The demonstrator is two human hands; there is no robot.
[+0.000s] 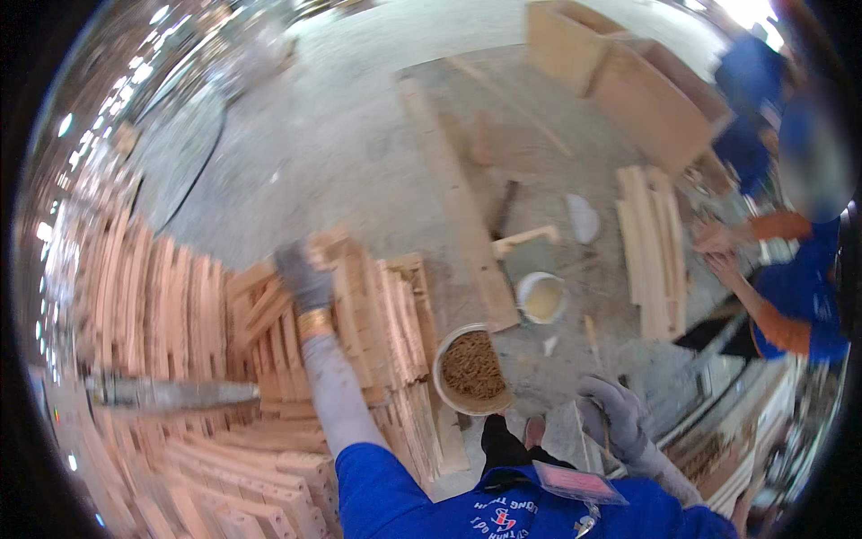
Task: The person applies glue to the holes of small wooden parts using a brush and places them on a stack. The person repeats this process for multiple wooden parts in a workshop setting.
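1. The left hand (303,277), in a grey glove, is stretched out ahead and closed over the top edge of a pale wooden slat (334,253) on the nearest stack of wooden parts (382,323); the grip looks clenched on that piece, though blur hides the fingertips.
2. The slat lies directly under the left hand, its long axis running away from the person, in line with the other pieces of the stack.
3. The right hand (618,415), also gloved in grey, hangs low near the person's body with fingers curled; whether it holds anything, I cannot tell. It is well apart from the stack, so the left hand is much the nearer.
4. Between the two hands stands a round bucket of brown dowel-like bits (472,366), just beside the stack, with a smaller white pot (541,296) beyond it.
5. A long plank (458,207) lies on the grey concrete floor (341,135).
6. More stacked wood fills the left side; at the right, a co-worker in blue (799,296) handles another pile of slats (651,242).
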